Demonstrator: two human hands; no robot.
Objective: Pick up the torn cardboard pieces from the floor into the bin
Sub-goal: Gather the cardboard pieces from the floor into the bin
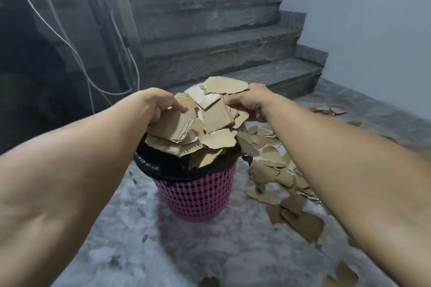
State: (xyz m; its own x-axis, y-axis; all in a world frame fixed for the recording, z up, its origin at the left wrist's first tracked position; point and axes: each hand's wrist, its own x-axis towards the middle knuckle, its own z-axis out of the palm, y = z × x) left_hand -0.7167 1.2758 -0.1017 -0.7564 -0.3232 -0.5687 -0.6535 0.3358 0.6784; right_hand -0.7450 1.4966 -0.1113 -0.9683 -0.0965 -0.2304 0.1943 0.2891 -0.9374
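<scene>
A pink mesh bin [198, 196] with a black liner [163, 165] stands on the floor in the middle. Both hands hold one heap of torn brown cardboard pieces [210, 112] right over its mouth. My left hand [158, 102] grips the heap's left side and my right hand [249, 100] grips its right side. Some pieces hang loose below the heap, over the bin's rim. More torn pieces [272, 170] lie scattered on the floor to the right of the bin, partly hidden by my right forearm.
Grey stone stairs [221, 53] rise just behind the bin. A pale wall [373, 18] closes the right side. White cables [77, 53] hang along a dark frame at the left. A few cardboard scraps [340, 275] lie on the marbled floor near the bottom edge.
</scene>
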